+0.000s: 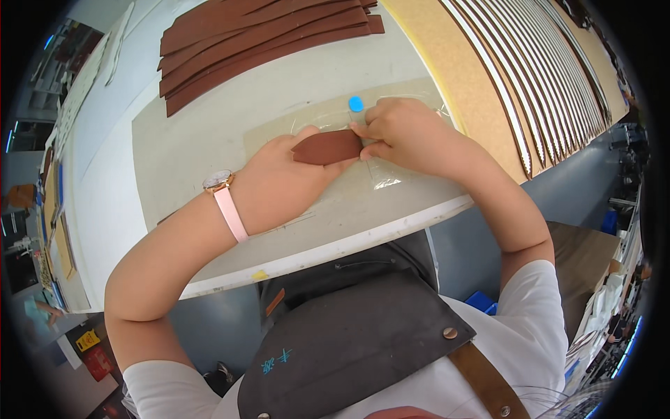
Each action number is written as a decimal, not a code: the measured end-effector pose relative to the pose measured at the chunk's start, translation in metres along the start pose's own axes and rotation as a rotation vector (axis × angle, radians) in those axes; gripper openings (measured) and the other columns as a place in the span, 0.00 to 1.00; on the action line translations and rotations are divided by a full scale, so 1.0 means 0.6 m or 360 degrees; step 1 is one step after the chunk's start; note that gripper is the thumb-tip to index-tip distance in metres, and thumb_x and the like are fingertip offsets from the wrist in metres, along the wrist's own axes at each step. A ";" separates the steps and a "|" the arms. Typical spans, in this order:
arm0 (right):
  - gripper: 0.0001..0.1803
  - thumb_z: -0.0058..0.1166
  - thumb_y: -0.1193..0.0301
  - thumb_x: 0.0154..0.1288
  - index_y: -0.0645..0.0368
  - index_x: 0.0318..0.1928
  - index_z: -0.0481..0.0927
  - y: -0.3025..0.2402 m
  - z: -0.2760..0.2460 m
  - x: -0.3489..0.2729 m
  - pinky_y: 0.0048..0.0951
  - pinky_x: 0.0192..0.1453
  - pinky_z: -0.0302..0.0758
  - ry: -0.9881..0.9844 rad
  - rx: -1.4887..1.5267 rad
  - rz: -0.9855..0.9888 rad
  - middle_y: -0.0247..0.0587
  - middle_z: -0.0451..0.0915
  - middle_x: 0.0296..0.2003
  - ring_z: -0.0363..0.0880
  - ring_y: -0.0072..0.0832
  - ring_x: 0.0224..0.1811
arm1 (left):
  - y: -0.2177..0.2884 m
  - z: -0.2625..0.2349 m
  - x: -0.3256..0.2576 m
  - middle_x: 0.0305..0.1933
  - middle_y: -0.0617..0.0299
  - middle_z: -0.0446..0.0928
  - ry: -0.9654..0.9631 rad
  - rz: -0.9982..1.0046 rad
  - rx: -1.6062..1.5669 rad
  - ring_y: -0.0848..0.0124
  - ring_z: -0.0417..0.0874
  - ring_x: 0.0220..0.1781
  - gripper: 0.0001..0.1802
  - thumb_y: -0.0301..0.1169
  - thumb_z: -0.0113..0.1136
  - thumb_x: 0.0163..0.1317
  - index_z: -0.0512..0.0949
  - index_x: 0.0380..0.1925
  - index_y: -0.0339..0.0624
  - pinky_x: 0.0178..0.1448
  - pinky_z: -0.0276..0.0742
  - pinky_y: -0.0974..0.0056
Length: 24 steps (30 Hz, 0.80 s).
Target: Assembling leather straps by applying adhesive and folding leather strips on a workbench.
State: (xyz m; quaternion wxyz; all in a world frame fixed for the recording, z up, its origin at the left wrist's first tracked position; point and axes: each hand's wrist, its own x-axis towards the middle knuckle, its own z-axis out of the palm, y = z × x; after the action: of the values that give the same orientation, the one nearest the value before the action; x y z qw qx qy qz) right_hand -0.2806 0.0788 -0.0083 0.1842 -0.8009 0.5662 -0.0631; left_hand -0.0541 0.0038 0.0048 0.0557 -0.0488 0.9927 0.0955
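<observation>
Both hands meet over a short brown leather piece (326,146) lying on a clear plastic sheet (391,174) near the front edge of the tabletop (209,140). The left hand (279,183) presses down on the piece's left, pointed end; the right hand (399,133) pinches its right end with curled fingers. Its long axis runs left to right, between the two hands. A small blue disc (356,104) sits just beyond the piece. Farther beyond lies a stack of long brown leather strips (258,42).

Brown leather piece (326,146), blue cap (356,103), pink watch strap (230,214), poss. cork-tan board (474,84).
</observation>
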 end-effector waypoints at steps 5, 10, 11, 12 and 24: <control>0.20 0.65 0.64 0.64 0.61 0.53 0.86 -0.019 0.001 0.012 0.39 0.52 0.78 -0.0182 -0.0236 0.0125 0.42 0.83 0.36 0.81 0.40 0.47 | -0.009 0.028 -0.016 0.62 0.61 0.76 -0.0052 -0.0199 -0.0309 0.60 0.75 0.59 0.27 0.24 0.54 0.64 0.77 0.64 0.53 0.65 0.78 0.61; 0.16 0.64 0.64 0.65 0.61 0.49 0.87 -0.032 -0.001 0.014 0.39 0.51 0.79 -0.0198 -0.0290 0.0191 0.42 0.85 0.38 0.83 0.40 0.47 | -0.011 0.052 -0.020 0.50 0.54 0.81 0.0151 -0.0694 -0.1265 0.58 0.81 0.50 0.15 0.27 0.60 0.63 0.82 0.51 0.44 0.57 0.81 0.58; 0.16 0.64 0.64 0.65 0.61 0.49 0.87 -0.033 -0.001 0.013 0.39 0.51 0.79 -0.0196 -0.0293 0.0192 0.42 0.85 0.38 0.83 0.40 0.47 | -0.013 0.050 -0.025 0.50 0.54 0.81 0.0153 -0.0692 -0.1264 0.58 0.81 0.50 0.15 0.27 0.60 0.63 0.82 0.51 0.44 0.57 0.81 0.58; 0.15 0.64 0.65 0.65 0.62 0.47 0.86 -0.034 -0.001 0.013 0.40 0.51 0.80 -0.0203 -0.0315 0.0199 0.42 0.85 0.38 0.83 0.40 0.47 | -0.018 0.047 -0.037 0.48 0.53 0.81 0.0302 -0.0385 -0.0723 0.56 0.82 0.48 0.11 0.27 0.62 0.62 0.82 0.45 0.42 0.56 0.81 0.57; 0.04 0.58 0.76 0.59 0.63 0.31 0.85 -0.044 0.012 0.002 0.41 0.42 0.80 0.0083 -0.0337 0.0035 0.50 0.84 0.28 0.84 0.45 0.38 | 0.016 0.048 -0.072 0.51 0.57 0.79 0.0935 -0.0608 -0.0510 0.60 0.82 0.46 0.17 0.33 0.73 0.57 0.84 0.47 0.44 0.52 0.81 0.58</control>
State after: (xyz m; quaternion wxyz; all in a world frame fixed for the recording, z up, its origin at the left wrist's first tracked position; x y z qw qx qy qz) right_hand -0.2548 0.0870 -0.0054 0.0843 -0.8076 0.5832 -0.0218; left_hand -0.0092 0.0227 -0.0163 -0.2227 -0.2662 0.9119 0.2192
